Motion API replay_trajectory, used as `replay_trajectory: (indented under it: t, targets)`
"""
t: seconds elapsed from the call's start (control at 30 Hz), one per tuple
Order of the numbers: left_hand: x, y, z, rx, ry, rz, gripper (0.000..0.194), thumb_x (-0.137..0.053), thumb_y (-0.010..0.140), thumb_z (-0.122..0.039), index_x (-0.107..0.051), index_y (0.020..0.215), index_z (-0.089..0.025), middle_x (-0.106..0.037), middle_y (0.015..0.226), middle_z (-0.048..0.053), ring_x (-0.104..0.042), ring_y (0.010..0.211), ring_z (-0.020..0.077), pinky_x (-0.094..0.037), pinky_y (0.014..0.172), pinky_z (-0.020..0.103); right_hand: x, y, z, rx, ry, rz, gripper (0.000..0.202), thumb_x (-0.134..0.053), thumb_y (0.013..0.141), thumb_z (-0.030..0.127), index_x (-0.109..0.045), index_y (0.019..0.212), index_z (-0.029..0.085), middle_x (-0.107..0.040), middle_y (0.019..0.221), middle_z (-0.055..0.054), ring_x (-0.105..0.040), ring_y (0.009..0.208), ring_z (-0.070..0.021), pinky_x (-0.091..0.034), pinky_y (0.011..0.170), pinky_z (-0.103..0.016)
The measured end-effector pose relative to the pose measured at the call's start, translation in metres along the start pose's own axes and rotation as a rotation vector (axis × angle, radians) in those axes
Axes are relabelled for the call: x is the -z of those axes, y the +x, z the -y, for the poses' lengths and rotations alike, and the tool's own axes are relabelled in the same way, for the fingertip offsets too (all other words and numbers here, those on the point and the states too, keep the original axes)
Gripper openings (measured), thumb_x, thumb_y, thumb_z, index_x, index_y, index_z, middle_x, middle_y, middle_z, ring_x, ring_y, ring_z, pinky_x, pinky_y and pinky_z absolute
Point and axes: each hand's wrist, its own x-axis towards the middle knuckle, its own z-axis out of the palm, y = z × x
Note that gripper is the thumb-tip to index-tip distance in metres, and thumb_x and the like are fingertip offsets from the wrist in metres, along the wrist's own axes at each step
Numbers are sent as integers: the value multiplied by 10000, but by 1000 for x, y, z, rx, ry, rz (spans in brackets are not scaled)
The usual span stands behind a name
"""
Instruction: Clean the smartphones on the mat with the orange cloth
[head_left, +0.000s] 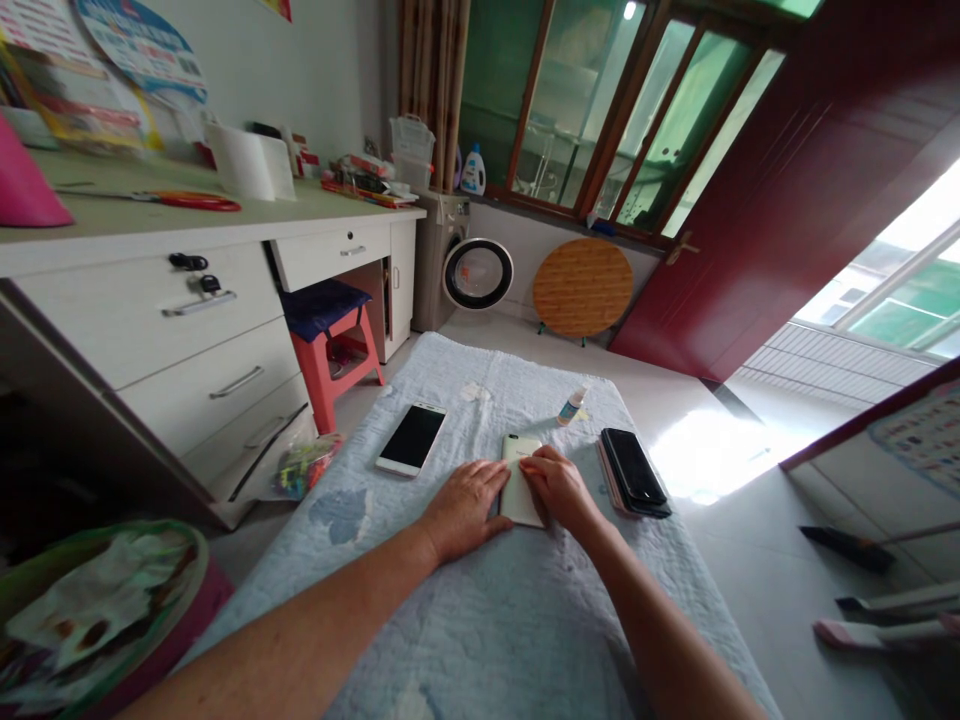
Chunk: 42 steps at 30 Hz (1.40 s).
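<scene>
A white smartphone (523, 503) lies back up on the cloth-covered table, its camera at the top end. My left hand (466, 508) rests along its left side, fingertips on the upper left edge and thumb low by the bottom left, holding it in place. My right hand (559, 485) is closed, its fingertips pressed together on the upper right of the phone's back. Whatever those fingers may hold is hidden. Left of my hands lies another white smartphone (413, 438), dark screen up. A small spray bottle (571, 406) stands beyond my right hand.
A black phone (634, 467) lies stacked on other flat items at the table's right edge. A desk with drawers (187, 310), a red stool (341, 360) and a waste bin (199, 590) stand left. A washing machine (439, 250) and round wooden tabletop (583, 287) are behind.
</scene>
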Motion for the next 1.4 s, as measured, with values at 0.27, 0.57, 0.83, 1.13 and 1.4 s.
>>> replay_trajectory:
  t: [0.27,0.57,0.83,1.13,1.4]
  targets:
    - [2,0,-1,-5,27,13,657,-645,794,-451,-451,1345,-152,-458,1417,121,-413,1288,286,-275,1109,419,-4,38,-39,-163,-66,-115,244,-509,842,164,-720,963,141,-647,887,-65,-598,831,-156,-440,799,-247]
    - [-1,0,2,-5,13,3,661,-602,811,-522,-449,1348,-167,-452,1425,114,-406,1298,284,-270,1109,412,2,-9,-10,-211,-92,-55,223,-500,841,194,-694,951,175,-563,821,-34,-556,734,-140,-416,686,-229]
    - [0,0,1,3,3,5,636,-593,815,-526,-471,1332,-177,-462,1420,109,-416,1294,279,-279,1105,418,0,-45,24,-178,-85,-6,188,-493,835,164,-678,853,187,-519,817,-20,-539,710,-122,-395,657,-210]
    - [2,2,2,1,-13,10,606,-561,839,-500,-481,1327,-149,-456,1424,115,-408,1304,269,-279,1109,407,-12,-50,50,-39,-81,-10,194,-486,816,92,-637,767,202,-533,863,-20,-526,818,-132,-403,730,-197]
    - [-1,1,1,9,-6,1,613,-626,782,-413,-481,1326,-170,-462,1421,104,-414,1300,269,-280,1113,413,-1,-50,29,-79,-90,-51,216,-472,887,179,-684,865,214,-554,848,-25,-537,813,-139,-408,748,-216]
